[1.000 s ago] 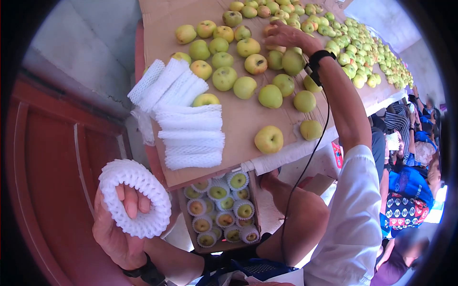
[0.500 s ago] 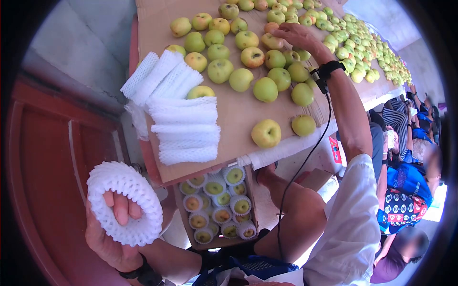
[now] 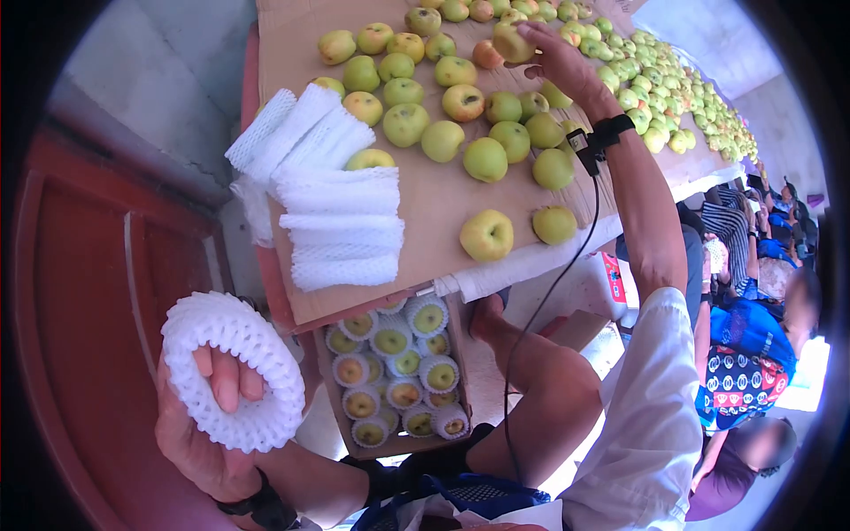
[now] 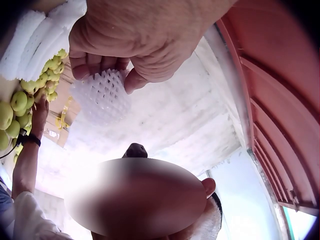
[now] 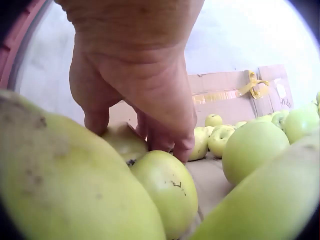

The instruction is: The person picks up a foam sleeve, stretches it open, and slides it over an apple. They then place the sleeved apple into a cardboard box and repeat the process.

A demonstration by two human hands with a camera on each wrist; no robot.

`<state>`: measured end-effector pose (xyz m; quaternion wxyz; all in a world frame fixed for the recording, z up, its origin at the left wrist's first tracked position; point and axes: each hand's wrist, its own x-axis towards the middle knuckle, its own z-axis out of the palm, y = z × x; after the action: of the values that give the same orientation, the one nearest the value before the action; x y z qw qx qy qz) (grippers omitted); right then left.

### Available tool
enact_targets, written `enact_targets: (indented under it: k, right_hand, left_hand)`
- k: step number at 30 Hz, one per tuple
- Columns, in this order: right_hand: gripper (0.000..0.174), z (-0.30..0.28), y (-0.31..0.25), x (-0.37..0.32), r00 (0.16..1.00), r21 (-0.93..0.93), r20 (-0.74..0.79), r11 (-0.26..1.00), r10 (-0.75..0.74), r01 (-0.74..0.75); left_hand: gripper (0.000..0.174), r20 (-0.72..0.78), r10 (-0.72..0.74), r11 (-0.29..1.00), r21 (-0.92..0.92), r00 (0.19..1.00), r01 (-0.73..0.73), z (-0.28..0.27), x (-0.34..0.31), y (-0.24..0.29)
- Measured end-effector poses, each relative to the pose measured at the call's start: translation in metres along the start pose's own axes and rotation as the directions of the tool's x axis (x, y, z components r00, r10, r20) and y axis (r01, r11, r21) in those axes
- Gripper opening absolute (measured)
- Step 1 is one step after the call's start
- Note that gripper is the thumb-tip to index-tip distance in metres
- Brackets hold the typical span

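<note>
My left hand (image 3: 202, 453) holds a white foam net sleeve (image 3: 282, 403), opened into a thick ring with fingertips showing through its middle. In the left wrist view, thumb and fingers pinch the rim of this foam net (image 4: 102, 100). Out over the cardboard-covered table, my right hand (image 3: 571, 71) grips a yellow-green apple (image 3: 511, 44). The right wrist view has that apple (image 5: 124, 140) partly hidden beneath the fingers, with another green apple (image 5: 167, 192) close in front. Loose apples (image 3: 443, 142) lie around and nearer than the hand.
Flat foam nets (image 3: 345, 234) are stacked at the table's near left corner. Below the edge stands a cardboard box (image 3: 329, 398) of net-wrapped apples. A large apple heap (image 3: 673, 97) spreads to the far right. A red door (image 3: 97, 354) is at left; a cable (image 3: 540, 327) hangs from the right wrist.
My right hand was reaching among the far apples; now it has an apple in its grip, turned and raised slightly. The left hand still holds the foam net, a little lower and left than before.
</note>
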<state>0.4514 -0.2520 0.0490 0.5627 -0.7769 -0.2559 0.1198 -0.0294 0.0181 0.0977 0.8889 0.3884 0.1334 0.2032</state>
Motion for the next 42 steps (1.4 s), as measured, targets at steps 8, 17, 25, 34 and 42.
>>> enact_targets:
  k: [8, 17, 25, 34, 42]
  right_hand:
    - [0.047, -0.011, -0.007, -0.019, 0.989, 0.533, 0.135, 0.846, -0.067, -0.015]
    - [0.045, 0.027, -0.038, -0.066, 0.990, 0.520, 0.117, 0.854, -0.074, 0.002]
    - [0.052, 0.077, -0.054, -0.120, 0.994, 0.157, 0.106, 0.986, 0.033, -0.050]
    - [0.086, 0.143, -0.075, -0.147, 0.979, -0.565, 0.130, 0.823, 0.156, -0.056]
    - [0.055, 0.175, -0.065, -0.130, 0.975, -0.698, 0.202, 0.712, 0.093, 0.077]
  left_hand:
    - [0.030, 0.146, -0.010, 1.000, 0.025, 0.989, 0.007, -0.014, -0.009, 0.006]
    - [0.032, 0.200, -0.032, 0.999, 0.017, 0.979, 0.030, -0.014, -0.033, 0.010]
    - [0.031, 0.269, 0.017, 0.983, -0.181, 0.963, 0.033, -0.025, -0.047, 0.006]
    - [0.038, 0.160, -0.010, 0.988, -0.150, 0.987, 0.034, -0.038, -0.022, 0.000]
    - [0.040, 0.140, 0.002, 0.994, -0.112, 0.990, 0.014, -0.031, -0.020, -0.007]
